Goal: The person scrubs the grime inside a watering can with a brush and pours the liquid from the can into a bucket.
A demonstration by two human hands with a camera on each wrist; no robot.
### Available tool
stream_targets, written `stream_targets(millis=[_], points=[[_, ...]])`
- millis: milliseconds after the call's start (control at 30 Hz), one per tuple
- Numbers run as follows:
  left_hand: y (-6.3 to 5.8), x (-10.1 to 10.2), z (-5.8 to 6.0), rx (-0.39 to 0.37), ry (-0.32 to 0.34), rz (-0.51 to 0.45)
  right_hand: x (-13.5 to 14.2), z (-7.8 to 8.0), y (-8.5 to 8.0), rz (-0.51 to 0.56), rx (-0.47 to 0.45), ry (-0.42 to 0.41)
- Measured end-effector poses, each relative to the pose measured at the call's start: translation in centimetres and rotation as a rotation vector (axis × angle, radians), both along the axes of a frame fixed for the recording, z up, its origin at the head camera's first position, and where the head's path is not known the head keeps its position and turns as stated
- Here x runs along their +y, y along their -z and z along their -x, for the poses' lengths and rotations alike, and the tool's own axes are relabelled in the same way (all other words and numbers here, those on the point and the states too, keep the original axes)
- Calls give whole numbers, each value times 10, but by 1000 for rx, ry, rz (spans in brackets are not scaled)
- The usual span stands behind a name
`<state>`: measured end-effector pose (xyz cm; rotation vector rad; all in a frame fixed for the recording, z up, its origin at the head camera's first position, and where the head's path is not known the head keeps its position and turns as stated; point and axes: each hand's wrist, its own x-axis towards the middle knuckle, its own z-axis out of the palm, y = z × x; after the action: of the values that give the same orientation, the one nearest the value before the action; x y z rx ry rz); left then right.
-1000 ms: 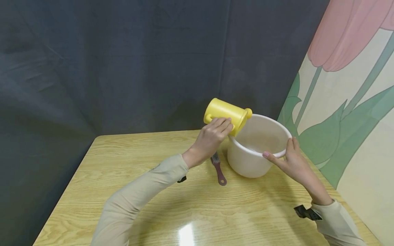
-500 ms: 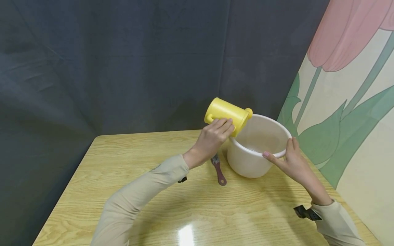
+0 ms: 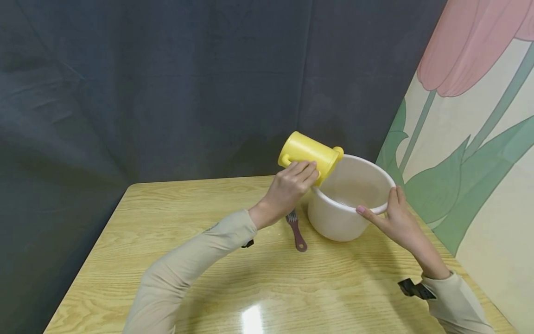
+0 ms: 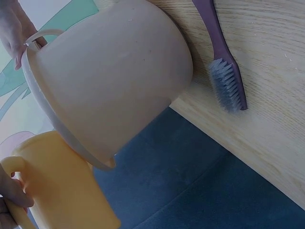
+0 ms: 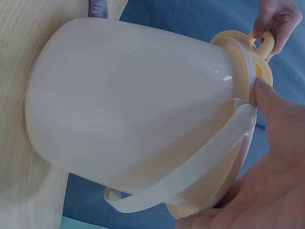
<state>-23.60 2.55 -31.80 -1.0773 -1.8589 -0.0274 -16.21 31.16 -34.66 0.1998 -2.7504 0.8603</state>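
My left hand point(image 3: 288, 189) grips the handle of a yellow plastic jug point(image 3: 308, 155). The jug is tipped far over, its mouth end at the left rim of a white plastic bucket point(image 3: 340, 222). In the left wrist view the jug point(image 4: 62, 181) overlaps the bucket's rim point(image 4: 52, 114). On the right, my right hand point(image 3: 400, 222) holds the bucket's rim, thumb on the near side and fingers farther round. The right wrist view shows the thumb point(image 5: 269, 100) at the rim and the bucket's carrying handle point(image 5: 190, 171) hanging down. The jug's inside is hidden.
A brush point(image 3: 298, 236) with a purple handle and grey bristles point(image 4: 224, 86) lies on the wooden table point(image 3: 187, 208), left of the bucket. A dark curtain point(image 3: 208, 93) hangs behind. A wall painted with tulips point(image 3: 492, 185) stands close on the right.
The jug has shifted very slightly up and to the right, with my left hand around its handle. The right hand, bucket and brush have not visibly moved.
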Motion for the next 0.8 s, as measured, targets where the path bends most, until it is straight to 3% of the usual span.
stream_targets(millis=[433, 800], points=[[2, 3, 0, 68, -13, 5, -2, -1, 0, 5, 9, -7], [2, 3, -2, 40, -15, 27, -2, -1, 1, -1, 21, 2]])
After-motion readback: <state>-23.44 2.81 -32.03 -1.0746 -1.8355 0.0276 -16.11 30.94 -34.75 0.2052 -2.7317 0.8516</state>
